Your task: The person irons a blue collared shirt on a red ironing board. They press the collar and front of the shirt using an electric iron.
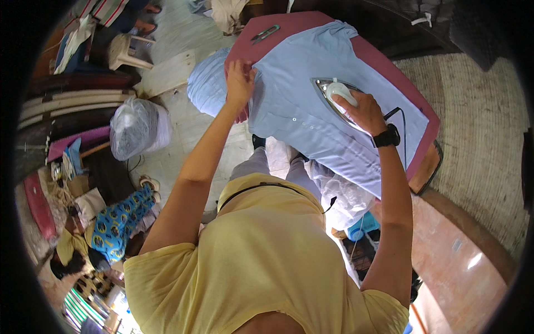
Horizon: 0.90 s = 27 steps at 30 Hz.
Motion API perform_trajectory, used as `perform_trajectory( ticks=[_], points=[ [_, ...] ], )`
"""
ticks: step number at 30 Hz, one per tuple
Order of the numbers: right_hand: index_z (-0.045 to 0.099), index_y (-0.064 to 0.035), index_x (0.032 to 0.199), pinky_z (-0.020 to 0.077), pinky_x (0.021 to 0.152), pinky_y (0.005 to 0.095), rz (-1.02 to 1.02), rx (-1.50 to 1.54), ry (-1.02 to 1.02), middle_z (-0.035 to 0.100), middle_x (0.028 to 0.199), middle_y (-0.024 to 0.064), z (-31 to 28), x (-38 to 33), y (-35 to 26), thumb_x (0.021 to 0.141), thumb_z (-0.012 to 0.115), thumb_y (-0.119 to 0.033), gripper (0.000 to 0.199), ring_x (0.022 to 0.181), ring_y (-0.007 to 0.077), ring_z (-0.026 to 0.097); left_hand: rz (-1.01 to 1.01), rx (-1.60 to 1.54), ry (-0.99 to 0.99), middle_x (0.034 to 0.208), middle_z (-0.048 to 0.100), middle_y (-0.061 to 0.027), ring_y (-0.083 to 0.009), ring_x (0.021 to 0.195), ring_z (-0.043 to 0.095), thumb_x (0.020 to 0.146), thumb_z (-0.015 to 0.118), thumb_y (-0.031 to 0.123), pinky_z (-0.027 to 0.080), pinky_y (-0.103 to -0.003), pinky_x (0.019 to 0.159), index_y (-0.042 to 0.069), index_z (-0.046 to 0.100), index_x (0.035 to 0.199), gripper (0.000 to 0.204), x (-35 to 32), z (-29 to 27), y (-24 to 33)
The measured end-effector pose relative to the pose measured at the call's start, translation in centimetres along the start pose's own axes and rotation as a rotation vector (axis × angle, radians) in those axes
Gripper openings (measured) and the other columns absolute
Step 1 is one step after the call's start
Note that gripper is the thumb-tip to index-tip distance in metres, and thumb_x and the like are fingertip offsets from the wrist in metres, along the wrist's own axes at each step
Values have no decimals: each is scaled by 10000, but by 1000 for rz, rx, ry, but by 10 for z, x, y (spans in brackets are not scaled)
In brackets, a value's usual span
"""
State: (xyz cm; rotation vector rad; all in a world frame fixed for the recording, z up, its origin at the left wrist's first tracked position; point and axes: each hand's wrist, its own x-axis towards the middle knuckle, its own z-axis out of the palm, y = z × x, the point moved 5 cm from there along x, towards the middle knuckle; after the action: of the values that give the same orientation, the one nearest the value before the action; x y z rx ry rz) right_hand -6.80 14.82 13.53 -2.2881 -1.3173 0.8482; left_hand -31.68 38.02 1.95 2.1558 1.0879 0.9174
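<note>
Right hand (364,111) wraps the white handle of the iron (334,94), pressing it flat on the light blue shirt (300,106) spread over the maroon-covered counter (389,72). Left of the iron, the left hand (240,80) pinches the shirt's edge, fingers closed on cloth (sleeve hanging off). Beyond the shirt, grey scissors (265,34) lie on the counter.

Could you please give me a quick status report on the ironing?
Right hand grips iron, flat on light blue shirt. Left hand pins the shirt's edge on the maroon board. Scissors at far end, out of the way.
</note>
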Motion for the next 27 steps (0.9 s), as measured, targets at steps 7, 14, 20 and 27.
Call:
perform_trajectory(
  ticks=[7, 14, 20, 27],
  points=[
    [738, -49, 970, 525, 773, 492, -169, -7, -74, 706, 849, 228, 16, 12, 23, 852, 658, -585, 555, 837, 415, 676, 119, 202, -154, 1086, 605, -113, -333, 1060, 541, 806, 754, 130, 454, -429, 910, 101, 668, 1129, 336, -50, 13, 52],
    [681, -16, 1100, 511, 820, 516, -306, -41, -29, 672, 975, 304, 35, 44, -9, 791, 695, -626, 683, 942, 464, 642, -111, -10, -23, 1157, 633, -150, -346, 1019, 587, 839, 736, 159, 478, -411, 888, 52, 666, 1101, 292, -34, 8, 17],
    [688, -3, 1050, 515, 813, 524, -306, -69, -103, 672, 964, 312, 64, 77, -71, 820, 661, -629, 667, 931, 475, 648, -484, 123, -69, 913, 697, -195, -333, 844, 679, 801, 778, 349, 523, -415, 750, -4, 672, 883, 377, 11, 20, -28],
    [689, 15, 997, 516, 789, 532, -262, -78, -130, 681, 926, 304, 82, 92, -85, 837, 669, -592, 627, 915, 456, 658, -301, 78, -176, 825, 722, -102, -214, 708, 660, 871, 728, 277, 519, -331, 673, 51, 733, 937, 236, 21, 23, -58]
  ],
)
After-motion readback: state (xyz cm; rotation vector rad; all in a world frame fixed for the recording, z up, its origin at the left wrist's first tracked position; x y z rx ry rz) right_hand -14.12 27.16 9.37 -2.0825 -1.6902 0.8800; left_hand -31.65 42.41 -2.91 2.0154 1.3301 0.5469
